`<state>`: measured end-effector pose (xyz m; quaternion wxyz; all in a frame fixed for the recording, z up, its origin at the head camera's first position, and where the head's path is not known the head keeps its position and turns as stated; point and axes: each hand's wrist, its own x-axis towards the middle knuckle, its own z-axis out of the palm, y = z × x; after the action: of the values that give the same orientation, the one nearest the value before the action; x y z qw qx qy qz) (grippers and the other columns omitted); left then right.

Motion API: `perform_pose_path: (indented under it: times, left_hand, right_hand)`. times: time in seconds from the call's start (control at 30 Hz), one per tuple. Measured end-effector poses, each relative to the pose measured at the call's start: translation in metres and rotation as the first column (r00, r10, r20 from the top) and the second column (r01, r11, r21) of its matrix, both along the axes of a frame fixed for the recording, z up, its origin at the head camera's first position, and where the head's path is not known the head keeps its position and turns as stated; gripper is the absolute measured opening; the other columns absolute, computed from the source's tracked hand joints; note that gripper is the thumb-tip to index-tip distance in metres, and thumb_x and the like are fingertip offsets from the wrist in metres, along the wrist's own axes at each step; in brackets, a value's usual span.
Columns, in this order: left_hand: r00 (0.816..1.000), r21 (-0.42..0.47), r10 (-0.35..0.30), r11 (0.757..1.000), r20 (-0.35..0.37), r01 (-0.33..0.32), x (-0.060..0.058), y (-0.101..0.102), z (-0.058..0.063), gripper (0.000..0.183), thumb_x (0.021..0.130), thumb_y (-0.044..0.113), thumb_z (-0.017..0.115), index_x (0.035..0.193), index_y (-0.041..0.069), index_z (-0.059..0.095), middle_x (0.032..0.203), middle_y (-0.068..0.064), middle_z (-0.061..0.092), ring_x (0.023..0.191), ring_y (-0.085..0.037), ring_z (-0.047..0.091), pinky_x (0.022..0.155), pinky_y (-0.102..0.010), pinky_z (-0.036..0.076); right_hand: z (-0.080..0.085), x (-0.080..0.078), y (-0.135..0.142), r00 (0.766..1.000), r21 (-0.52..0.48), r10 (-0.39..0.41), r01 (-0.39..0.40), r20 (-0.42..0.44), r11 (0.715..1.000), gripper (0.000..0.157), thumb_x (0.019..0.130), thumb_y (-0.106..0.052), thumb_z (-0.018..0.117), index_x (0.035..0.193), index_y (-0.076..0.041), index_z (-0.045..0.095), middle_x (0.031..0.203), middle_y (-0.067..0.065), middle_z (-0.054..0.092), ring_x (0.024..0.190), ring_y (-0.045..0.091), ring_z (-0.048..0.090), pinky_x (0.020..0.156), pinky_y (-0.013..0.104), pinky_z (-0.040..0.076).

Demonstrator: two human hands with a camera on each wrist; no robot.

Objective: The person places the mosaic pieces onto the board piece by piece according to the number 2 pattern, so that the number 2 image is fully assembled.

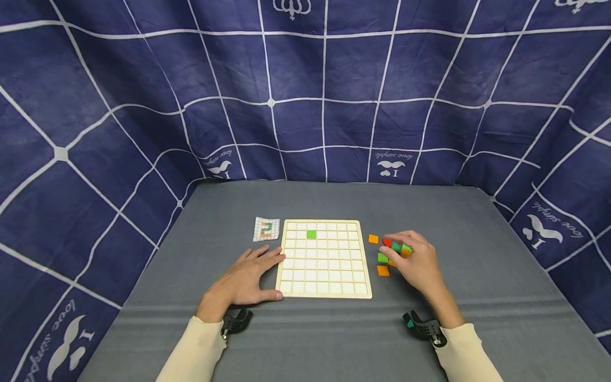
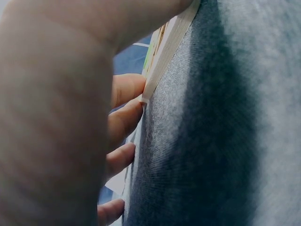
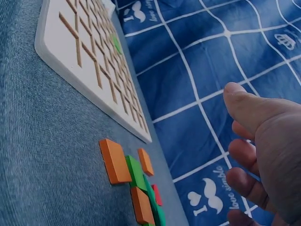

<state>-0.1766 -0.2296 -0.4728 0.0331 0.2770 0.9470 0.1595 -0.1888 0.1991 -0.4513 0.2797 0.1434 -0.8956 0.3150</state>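
A pale wooden grid board (image 1: pixel 324 295) lies flat on the table, with one green tile (image 1: pixel 311 234) in an upper cell. My left hand (image 1: pixel 248 276) rests at its left side, fingers spread; in the left wrist view, fingertips (image 2: pixel 131 87) touch the board's edge (image 2: pixel 169 52). To the right of the board is a small pile of orange, green and red tiles, among them a red tile (image 1: pixel 386 242) and an orange tile (image 3: pixel 114 161). Above this pile hovers my right hand (image 1: pixel 420 262), its fingers loosely bent. The right wrist view shows nothing between thumb and fingers.
A small printed card (image 1: pixel 266 229) with a coloured grid pattern lies beyond my left hand. Grey cloth (image 1: pixel 324 339) covers the table. A blue curtain (image 1: pixel 305 122) with white lines hangs behind and at both sides.
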Motion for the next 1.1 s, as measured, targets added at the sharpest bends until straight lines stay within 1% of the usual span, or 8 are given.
perform_pose_path:
  times: [0.13, 0.27, 0.4, 0.47, 0.63, 0.8, 0.93, 1.1]
  left_hand:
    - [1.0, 0.002, -0.004, 1.0, 0.008, 0.004, -0.001, 0.001, 0.0, 0.094, 0.078, 0.078, 0.064, 0.157, 0.035, 0.035, 0.165, 0.008, 0.029, 0.155, -0.03, 0.023, 0.122, -0.065, 0.017]
    - [1.0, 0.0, -0.011, 1.0, 0.001, 0.011, -0.003, 0.001, 0.002, 0.094, 0.078, 0.079, 0.063, 0.157, 0.035, 0.035, 0.165, 0.008, 0.029, 0.155, -0.03, 0.023, 0.122, -0.066, 0.018]
    - [1.0, 0.004, -0.006, 1.0, 0.001, 0.006, -0.003, 0.0, 0.002, 0.094, 0.078, 0.078, 0.064, 0.157, 0.034, 0.036, 0.165, 0.008, 0.029, 0.155, -0.031, 0.023, 0.122, -0.065, 0.017]
    - [1.0, 0.007, -0.006, 1.0, 0.008, 0.005, -0.002, -0.001, 0.002, 0.094, 0.078, 0.078, 0.064, 0.157, 0.033, 0.036, 0.165, 0.008, 0.028, 0.155, -0.031, 0.022, 0.122, -0.065, 0.017]
    - [1.0, 0.008, -0.002, 1.0, 0.021, 0.001, 0.0, -0.001, 0.002, 0.095, 0.078, 0.08, 0.062, 0.157, 0.034, 0.036, 0.166, 0.009, 0.028, 0.155, -0.031, 0.022, 0.122, -0.065, 0.017]
    - [1.0, 0.012, 0.002, 1.0, 0.019, -0.002, 0.001, -0.001, 0.001, 0.094, 0.078, 0.08, 0.062, 0.156, 0.034, 0.036, 0.165, 0.009, 0.027, 0.155, -0.031, 0.022, 0.122, -0.065, 0.016]
    - [1.0, 0.012, -0.003, 1.0, 0.013, 0.003, 0.0, -0.001, 0.001, 0.094, 0.078, 0.08, 0.062, 0.156, 0.034, 0.036, 0.166, 0.009, 0.028, 0.155, -0.032, 0.022, 0.122, -0.065, 0.016]
    - [1.0, 0.008, -0.006, 1.0, 0.007, 0.006, 0.0, -0.001, 0.001, 0.093, 0.079, 0.08, 0.062, 0.156, 0.034, 0.036, 0.165, 0.007, 0.029, 0.155, -0.032, 0.023, 0.122, -0.065, 0.017]
  right_hand:
    - [-0.001, 0.004, 0.005, 1.0, -0.004, 0.013, -0.013, -0.008, 1.0, 0.03, 0.077, -0.021, 0.089, 0.104, -0.012, 0.079, 0.097, 0.004, 0.072, 0.086, 0.024, 0.064, 0.064, 0.031, 0.045]
    - [-0.001, 0.008, 0.01, 0.999, 0.005, 0.035, -0.036, 0.025, 0.999, 0.032, 0.075, -0.02, 0.09, 0.103, -0.01, 0.079, 0.098, 0.002, 0.072, 0.079, 0.022, 0.063, 0.059, 0.024, 0.042]
    - [-0.005, 0.011, 0.012, 0.996, 0.03, 0.072, -0.074, 0.052, 0.997, 0.033, 0.074, -0.022, 0.09, 0.103, -0.011, 0.079, 0.099, 0.0, 0.072, 0.076, 0.021, 0.063, 0.058, 0.026, 0.047]
    - [-0.007, 0.013, 0.013, 0.994, 0.035, 0.089, -0.091, 0.061, 0.995, 0.034, 0.074, -0.023, 0.091, 0.104, -0.011, 0.079, 0.097, 0.0, 0.072, 0.076, 0.021, 0.063, 0.059, 0.026, 0.047]
    - [-0.014, 0.019, 0.014, 0.991, 0.062, 0.09, -0.096, 0.098, 0.993, 0.035, 0.074, -0.026, 0.09, 0.105, -0.013, 0.079, 0.089, 0.0, 0.071, 0.069, 0.015, 0.056, 0.058, 0.021, 0.041]
    - [-0.02, 0.025, 0.016, 0.987, 0.072, 0.084, -0.095, 0.134, 0.993, 0.034, 0.074, -0.026, 0.09, 0.103, -0.012, 0.079, 0.082, -0.006, 0.065, 0.067, 0.006, 0.051, 0.059, 0.017, 0.041]
    - [-0.026, 0.029, 0.018, 0.985, 0.06, 0.087, -0.096, 0.149, 0.994, 0.035, 0.073, -0.026, 0.091, 0.103, -0.012, 0.079, 0.08, -0.011, 0.062, 0.066, 0.003, 0.05, 0.057, 0.013, 0.04]
    - [-0.032, 0.03, 0.02, 0.977, 0.047, 0.088, -0.098, 0.192, 0.994, 0.031, 0.077, -0.027, 0.088, 0.103, -0.013, 0.079, 0.079, -0.01, 0.061, 0.064, 0.002, 0.048, 0.056, 0.015, 0.039]
